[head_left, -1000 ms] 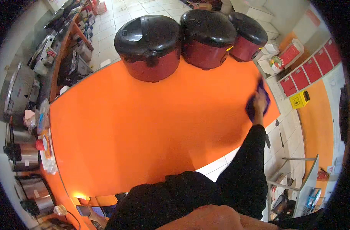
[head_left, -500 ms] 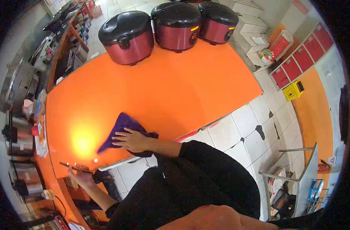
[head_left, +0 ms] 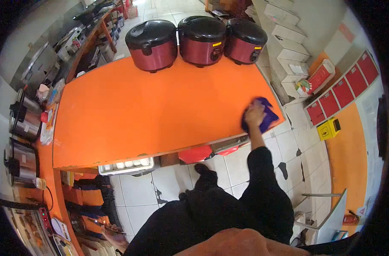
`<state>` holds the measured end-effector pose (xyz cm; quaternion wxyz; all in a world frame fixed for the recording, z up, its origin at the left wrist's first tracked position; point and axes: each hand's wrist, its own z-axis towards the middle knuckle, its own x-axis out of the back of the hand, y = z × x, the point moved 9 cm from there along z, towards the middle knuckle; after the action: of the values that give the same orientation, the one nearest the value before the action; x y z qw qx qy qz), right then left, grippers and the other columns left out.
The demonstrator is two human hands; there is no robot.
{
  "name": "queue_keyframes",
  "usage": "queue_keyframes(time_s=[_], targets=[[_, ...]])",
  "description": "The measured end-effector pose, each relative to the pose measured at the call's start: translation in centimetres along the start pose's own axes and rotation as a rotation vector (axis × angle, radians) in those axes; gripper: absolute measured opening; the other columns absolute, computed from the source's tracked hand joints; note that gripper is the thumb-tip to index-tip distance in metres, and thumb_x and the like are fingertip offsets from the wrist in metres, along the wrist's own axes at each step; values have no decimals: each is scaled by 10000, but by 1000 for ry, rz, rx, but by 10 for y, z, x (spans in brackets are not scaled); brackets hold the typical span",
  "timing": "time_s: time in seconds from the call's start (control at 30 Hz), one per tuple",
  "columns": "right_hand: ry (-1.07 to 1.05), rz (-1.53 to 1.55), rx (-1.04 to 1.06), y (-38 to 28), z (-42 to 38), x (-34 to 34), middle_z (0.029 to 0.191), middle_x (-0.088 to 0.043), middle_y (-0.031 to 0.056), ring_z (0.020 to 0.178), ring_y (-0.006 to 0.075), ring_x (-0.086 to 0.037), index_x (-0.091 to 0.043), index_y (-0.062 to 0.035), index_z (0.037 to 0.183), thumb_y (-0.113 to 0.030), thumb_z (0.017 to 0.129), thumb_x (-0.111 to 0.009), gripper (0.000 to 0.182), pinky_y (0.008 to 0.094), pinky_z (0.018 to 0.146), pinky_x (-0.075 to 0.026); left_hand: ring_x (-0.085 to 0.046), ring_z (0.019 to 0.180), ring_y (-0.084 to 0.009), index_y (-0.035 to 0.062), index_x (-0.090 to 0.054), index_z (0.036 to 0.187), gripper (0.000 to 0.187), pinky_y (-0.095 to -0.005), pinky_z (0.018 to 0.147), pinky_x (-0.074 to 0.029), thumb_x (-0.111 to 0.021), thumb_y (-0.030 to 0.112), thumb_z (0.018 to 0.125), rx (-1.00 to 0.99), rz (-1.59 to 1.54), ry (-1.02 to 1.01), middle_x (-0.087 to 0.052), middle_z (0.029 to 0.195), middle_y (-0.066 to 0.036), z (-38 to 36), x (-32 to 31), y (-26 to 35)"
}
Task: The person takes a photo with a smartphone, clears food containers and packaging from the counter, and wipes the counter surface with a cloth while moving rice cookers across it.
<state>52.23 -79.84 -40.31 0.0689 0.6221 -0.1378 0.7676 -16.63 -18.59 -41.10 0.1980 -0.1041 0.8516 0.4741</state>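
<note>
My right hand (head_left: 255, 114) lies on a bunched purple cloth (head_left: 269, 116), pressing it onto the orange tabletop (head_left: 130, 106) near its right end. Its fingers are stretched over the cloth and blurred by motion. Down at the lower left, below the table's front edge, my left hand (head_left: 114, 239) is closed around a thin, dark object (head_left: 103, 223) that I cannot make out.
Three dark red rice cookers (head_left: 201, 45) with black lids line the table's far edge. An open drawer (head_left: 126, 165) with white items juts out below the front edge. Metal pots (head_left: 21, 160) stand on the left counter. Steps (head_left: 288, 47) rise beyond the right side.
My right hand and the purple cloth have moved far right across the table. My left hand is lower in view. The view has shifted, showing the drawer and floor below the front edge.
</note>
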Motion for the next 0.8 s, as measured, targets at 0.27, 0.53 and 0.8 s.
queue_keyframes(time_s=[0.27,0.53,0.8], targets=[[-126,633,1356,-357,-206,65,1181,-526,169,1107,326,-465,-517,-15,1195,-206,794,-590,450,531,906,-377,-482,611,-73,122,-542,1106,313,-205,497,-428,-586,347,892,-56,-3,-296,-515,812,37,-25,-183,-73],[-340,556,892,-291,65,-10,1332,-494,178,1278,349,-416,-507,-94,1288,-286,898,-485,435,469,1064,-316,-470,626,-89,128,-520,1162,354,-230,505,-410,-565,332,876,193,138,-399,-471,800,29,-75,-365,-221],[-145,295,253,61,276,-52,1309,-499,216,1225,406,-450,-404,-100,1374,-447,987,-231,548,459,1038,-356,-442,601,-84,172,-535,1172,341,-229,477,-379,-556,350,883,225,320,-241,-479,831,45,-92,-370,-245]])
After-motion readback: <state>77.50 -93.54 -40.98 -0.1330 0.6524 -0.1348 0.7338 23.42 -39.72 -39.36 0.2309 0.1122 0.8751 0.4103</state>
